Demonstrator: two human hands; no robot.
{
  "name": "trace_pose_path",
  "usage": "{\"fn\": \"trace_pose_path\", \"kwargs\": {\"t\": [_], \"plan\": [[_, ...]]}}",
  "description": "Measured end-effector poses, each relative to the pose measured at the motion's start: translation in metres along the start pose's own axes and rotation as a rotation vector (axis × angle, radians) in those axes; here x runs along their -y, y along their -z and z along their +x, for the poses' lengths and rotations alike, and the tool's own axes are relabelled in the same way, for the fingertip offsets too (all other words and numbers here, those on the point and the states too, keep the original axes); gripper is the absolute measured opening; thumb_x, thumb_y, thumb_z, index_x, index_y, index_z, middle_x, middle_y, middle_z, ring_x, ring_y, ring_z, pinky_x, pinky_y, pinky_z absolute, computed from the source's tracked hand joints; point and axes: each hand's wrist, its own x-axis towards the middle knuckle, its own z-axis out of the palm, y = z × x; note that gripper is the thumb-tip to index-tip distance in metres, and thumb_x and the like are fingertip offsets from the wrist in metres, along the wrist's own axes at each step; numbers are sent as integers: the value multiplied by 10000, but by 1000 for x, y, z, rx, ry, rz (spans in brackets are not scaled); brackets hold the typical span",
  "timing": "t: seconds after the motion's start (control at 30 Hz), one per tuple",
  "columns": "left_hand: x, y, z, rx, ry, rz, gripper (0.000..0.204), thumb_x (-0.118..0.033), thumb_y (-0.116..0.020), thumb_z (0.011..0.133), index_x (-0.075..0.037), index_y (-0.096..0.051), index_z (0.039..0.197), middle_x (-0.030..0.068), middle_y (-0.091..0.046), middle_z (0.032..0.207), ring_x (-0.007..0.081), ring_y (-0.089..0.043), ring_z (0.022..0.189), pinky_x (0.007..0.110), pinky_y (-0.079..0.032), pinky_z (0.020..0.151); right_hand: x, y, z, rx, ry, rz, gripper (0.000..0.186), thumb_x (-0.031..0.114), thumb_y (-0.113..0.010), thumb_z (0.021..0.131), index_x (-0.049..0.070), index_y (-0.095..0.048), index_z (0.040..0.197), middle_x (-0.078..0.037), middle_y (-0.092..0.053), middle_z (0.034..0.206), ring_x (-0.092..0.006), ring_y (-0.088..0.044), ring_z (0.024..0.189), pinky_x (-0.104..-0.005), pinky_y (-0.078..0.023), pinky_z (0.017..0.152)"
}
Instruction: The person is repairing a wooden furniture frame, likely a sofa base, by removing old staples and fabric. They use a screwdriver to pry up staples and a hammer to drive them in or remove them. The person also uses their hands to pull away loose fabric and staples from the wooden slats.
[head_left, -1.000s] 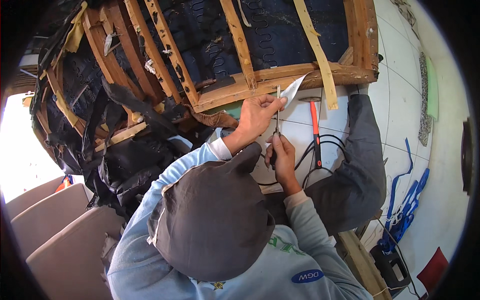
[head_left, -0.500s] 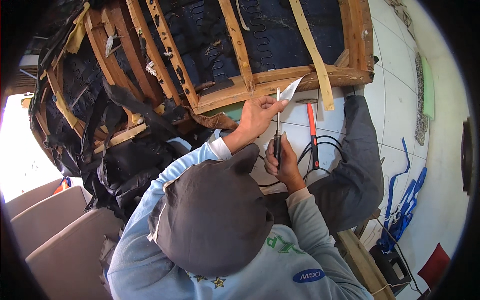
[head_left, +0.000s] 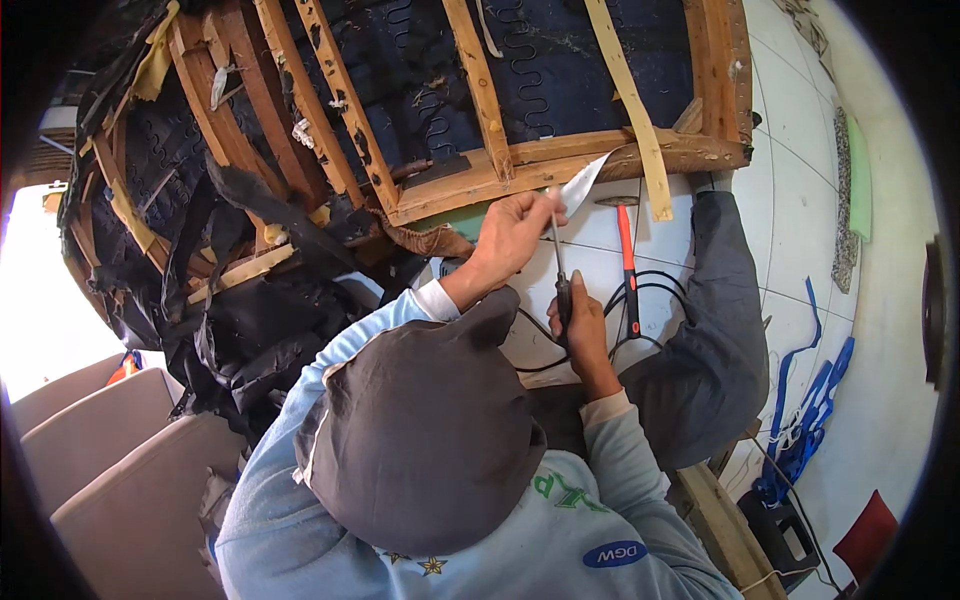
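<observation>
My right hand (head_left: 588, 325) is wrapped round the dark handle of a screwdriver (head_left: 560, 262), its thin shaft pointing up and away from me. At the far end of the shaft, my left hand (head_left: 510, 238) pinches with thumb and fingers; motion smears the fingertips, and anything small between them is hidden. Just beyond them a white-backed flap of covering (head_left: 585, 185) sticks out from the wooden rail (head_left: 450, 195) of an upturned sofa frame. Right of the screwdriver, a hammer (head_left: 628, 262) with a red and black handle lies on the tiles.
Black torn fabric (head_left: 270, 360) hangs from the frame's left side. A yellowish strip (head_left: 640, 140) dangles over the rail. Black cable (head_left: 655, 282) loops under the hammer. Beige panels (head_left: 130, 480) stand at lower left; blue straps (head_left: 815, 420) lie at right. A dark cap (head_left: 425, 430) blocks the lower middle.
My right hand has shifted slightly right and toward me, drawing the screwdriver down. Its tip, which stuck out past my left fingers, is now at the fingertips, which have moved slightly inward.
</observation>
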Motion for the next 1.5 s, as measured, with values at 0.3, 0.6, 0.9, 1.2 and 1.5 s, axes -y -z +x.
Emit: {"fn": "trace_pose_path", "kwargs": {"t": [0.3, 0.6, 0.9, 1.2, 1.5], "plan": [[-19, 8, -3, -69, 139, 52, 829, -643, -371, 1143, 69, -793, 1090, 158, -806, 930, 188, -740, 853, 332, -578, 823, -1, 7, -12, -208, 283, -117, 661, 502, -400, 1183, 6, -674, 841, -7, -529, 611, -108, -478, 548, -312, -377, 530], [-13, 16, 3, -5, 236, -128, 717, -584, -464, 1133, 81, -712, 1231, 156, -779, 1098, 193, -695, 983, 338, -541, 927, -2, -4, -2, -162, 267, -116, 554, 462, -488, 1171, 24, -678, 890, 10, -516, 632, -73, -478, 574, -289, -378, 541], [-13, 19, -6, 62, 176, -161, 613, -492, -482, 1159, 61, -673, 1342, 125, -769, 1188, 165, -674, 1044, 328, -515, 979, -14, -4, 16, -198, 364, -249, 533, 437, -517, 1165, 4, -689, 906, -34, -548, 653, -113, -508, 607, -333, -416, 576], [5, 19, -6, 64, 65, -73, 440, -304, -673, 1111, 38, -685, 1388, 71, -799, 1164, 82, -647, 1071, 283, -513, 999, -31, -41, 28, -207, 395, -162, 501, 406, -446, 1193, 12, -639, 952, -49, -574, 704, -151, -549, 644, -351, -452, 615], [3, 16, -9, 57, 61, -154, 415, -301, -669, 1113, 21, -710, 1372, 59, -802, 1162, 75, -634, 996, 263, -512, 945, -26, -35, 27, -222, 421, -195, 496, 416, -444, 1194, 24, -637, 958, -21, -527, 693, -134, -500, 633, -332, -426, 603]]}}
